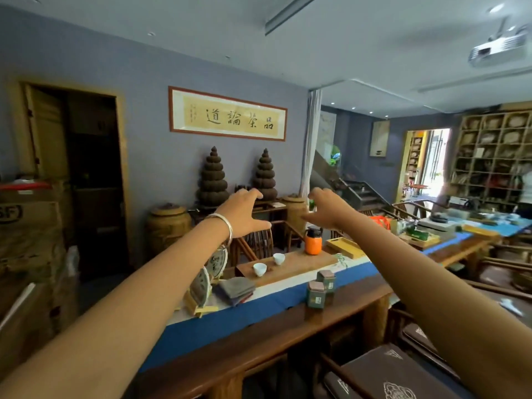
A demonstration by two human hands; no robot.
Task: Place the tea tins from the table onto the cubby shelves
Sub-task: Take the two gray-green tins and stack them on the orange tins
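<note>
Two green tea tins with pinkish lids stand on the long wooden table [288,335], one [316,295] nearer me and one [326,281] just behind it. Both my arms stretch forward, well above the table. My left hand [244,211], with a silver bangle at the wrist, is open with thumb and fingers curved apart. My right hand [325,210] faces it, also open and empty. A gap of air separates the two hands. The cubby shelves [495,156] line the far right wall, filled with wrapped items.
On the table lie a blue runner, a wooden tray with two white cups [260,269], an orange kettle [313,241], folded cloths [236,289] and tea cakes on stands [201,289]. Dark chairs [397,372] sit in front of me. Cardboard boxes stack at the left.
</note>
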